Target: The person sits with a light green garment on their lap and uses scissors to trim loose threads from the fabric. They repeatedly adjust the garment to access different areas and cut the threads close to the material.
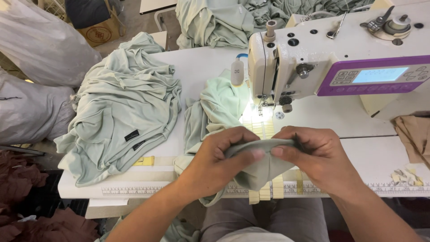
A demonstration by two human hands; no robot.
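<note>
Pinching a folded edge of pale sage-green knit fabric (262, 163) between both sets of fingers, I am holding it just in front of the white industrial sewing machine (336, 58), above the near edge of the white sewing table (371, 157). My left hand (224, 157) is gripping the cloth with thumb pressed over the fold; my right hand (313, 154) is nipping the same edge, fingertips almost touching the left's. I judge the fold could slip or skew, since the knit looks soft and the rest is trailing back under the lit needle area (262, 107) and could drag. A heap of matching green garments (125, 112) is lying left, well apart. Strips of yellow tape (266, 192) are marking the table edge. Tan cloth (414, 134) is sitting at right.
</note>
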